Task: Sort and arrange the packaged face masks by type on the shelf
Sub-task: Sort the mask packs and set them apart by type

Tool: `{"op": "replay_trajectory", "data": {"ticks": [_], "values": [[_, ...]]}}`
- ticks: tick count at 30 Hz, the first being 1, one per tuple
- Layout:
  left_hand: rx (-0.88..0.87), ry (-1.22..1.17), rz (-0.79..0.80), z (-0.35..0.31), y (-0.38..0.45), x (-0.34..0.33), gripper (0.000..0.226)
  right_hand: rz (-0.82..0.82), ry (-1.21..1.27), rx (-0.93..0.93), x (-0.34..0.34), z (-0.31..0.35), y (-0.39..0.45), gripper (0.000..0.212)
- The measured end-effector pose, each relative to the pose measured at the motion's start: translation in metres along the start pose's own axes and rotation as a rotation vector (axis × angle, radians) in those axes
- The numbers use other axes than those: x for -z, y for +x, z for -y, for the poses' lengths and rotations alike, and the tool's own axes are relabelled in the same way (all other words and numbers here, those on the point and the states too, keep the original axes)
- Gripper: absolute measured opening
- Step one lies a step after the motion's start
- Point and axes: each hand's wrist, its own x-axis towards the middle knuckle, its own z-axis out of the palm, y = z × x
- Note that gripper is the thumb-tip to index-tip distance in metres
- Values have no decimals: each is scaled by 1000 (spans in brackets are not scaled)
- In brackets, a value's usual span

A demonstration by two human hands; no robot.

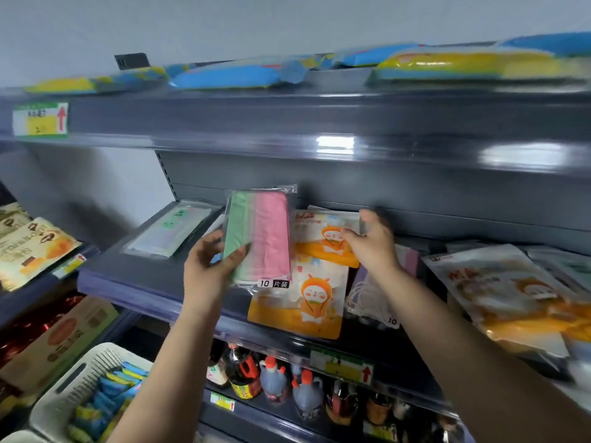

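Left hand [212, 263] grips a clear pack of green and pink masks [259, 238], lifted upright above the middle shelf [144, 276]. Right hand [372, 241] curls its fingers on the rear orange cartoon mask pack [319, 238]; a second orange cartoon pack [300, 302] lies just in front.

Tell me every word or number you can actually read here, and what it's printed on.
"10 片装": black label on the pink and green mask pack held in the left hand.
"10": clear mask pack under the right hand.
Shelf price tags, orange cartoon packs, bottle labels: too blurred to read.
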Motion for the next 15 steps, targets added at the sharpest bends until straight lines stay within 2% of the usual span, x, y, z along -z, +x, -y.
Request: {"op": "replay_trajectory", "data": {"ticks": [3,6,10,12,15], "values": [[-17,2,59,-3,-4,-24,38,58,203,33,9,15,-21,45],[-54,13,147,-2,-19,-51,34,156,266,47,18,23,-45,49],[-172,159,354,0,-43,-82,38,62,313,-4,45,17,-67,49],[-175,240,443,2,-52,-92,42,11,329,-26,64,11,-78,38],[-136,330,574,7,-63,-104,48,-53,313,-51,89,1,-92,35]]}}
